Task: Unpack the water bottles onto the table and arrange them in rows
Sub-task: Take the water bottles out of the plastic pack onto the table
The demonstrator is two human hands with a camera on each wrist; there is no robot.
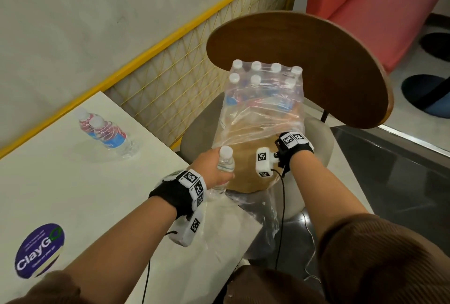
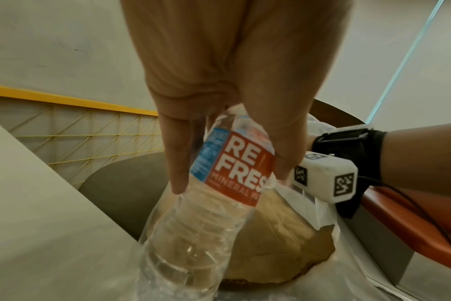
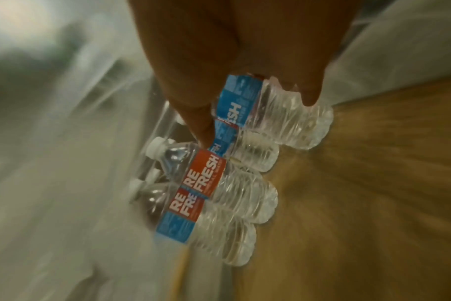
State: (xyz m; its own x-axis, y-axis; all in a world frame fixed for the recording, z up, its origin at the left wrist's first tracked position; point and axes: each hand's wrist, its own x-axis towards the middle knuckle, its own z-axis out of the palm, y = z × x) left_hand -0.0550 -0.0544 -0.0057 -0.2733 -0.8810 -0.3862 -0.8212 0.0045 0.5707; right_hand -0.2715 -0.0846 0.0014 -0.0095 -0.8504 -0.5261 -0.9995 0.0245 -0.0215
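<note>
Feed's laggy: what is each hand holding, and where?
Left hand grips a water bottle around its upper body. Right hand is inside the plastic wrap; its grip cannot be told.

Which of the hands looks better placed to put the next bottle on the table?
Left, I'd say. The left hand already grips a bottle at the pack's open end, beside the table. The right hand is reaching inside the plastic wrap, farther from the table.

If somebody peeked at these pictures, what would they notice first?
Probably the torn plastic pack of water bottles sitting on the chair, white caps poking up. Next, the left hand gripping one bottle at the pack's open end. Two bottles already stand on the white table.
</note>
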